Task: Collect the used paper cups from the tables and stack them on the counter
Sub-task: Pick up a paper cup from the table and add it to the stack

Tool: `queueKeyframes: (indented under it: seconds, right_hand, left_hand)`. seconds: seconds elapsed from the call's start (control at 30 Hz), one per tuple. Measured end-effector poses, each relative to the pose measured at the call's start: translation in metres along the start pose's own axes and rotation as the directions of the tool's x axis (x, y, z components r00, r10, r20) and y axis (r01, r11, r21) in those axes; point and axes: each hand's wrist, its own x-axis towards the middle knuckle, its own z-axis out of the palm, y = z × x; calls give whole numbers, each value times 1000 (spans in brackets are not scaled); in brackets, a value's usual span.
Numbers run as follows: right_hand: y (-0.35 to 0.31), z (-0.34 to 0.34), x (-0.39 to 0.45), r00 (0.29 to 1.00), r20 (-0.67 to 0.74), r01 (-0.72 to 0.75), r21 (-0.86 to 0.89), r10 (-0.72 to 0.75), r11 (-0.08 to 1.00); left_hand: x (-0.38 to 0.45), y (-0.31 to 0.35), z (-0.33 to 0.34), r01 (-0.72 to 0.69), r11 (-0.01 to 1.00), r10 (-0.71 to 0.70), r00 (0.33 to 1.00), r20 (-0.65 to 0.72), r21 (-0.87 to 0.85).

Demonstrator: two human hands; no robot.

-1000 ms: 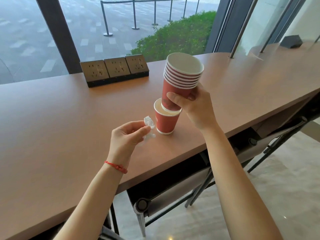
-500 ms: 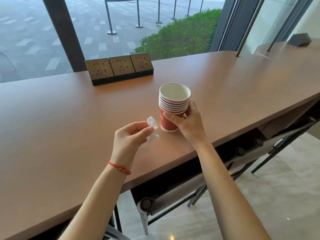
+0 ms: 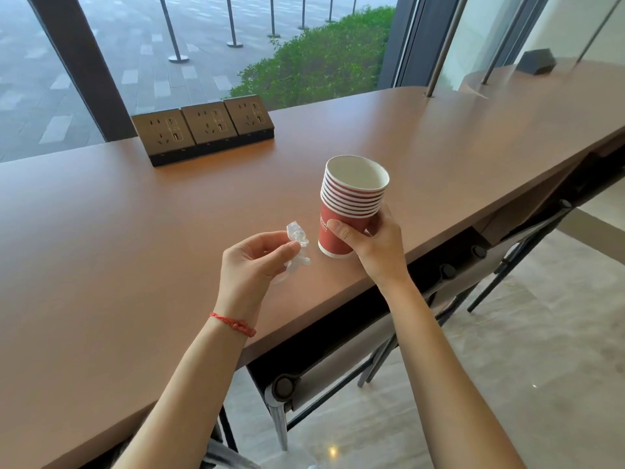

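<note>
My right hand [image 3: 373, 243] is wrapped around the stack of red paper cups [image 3: 351, 201] near the brown counter's [image 3: 135, 248] front edge; my left hand [image 3: 252, 262] pinches a crumpled clear wrapper [image 3: 297, 240]. Three power sockets [image 3: 203, 125] sit by the window [image 3: 236, 38].

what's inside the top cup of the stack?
The top cup of the stack shows only a bare white inner wall. Its bottom is hidden by the near rim. The right hand grips the stack low, outside.
</note>
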Motion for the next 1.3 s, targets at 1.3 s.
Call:
queueKeyframes:
  seconds: [1.3]
  right_hand:
    - [2,-440,-357,499,-851,-233,51,165,971]
  left_hand:
    - [-267,-101,418,5,976,-192,483,854,217]
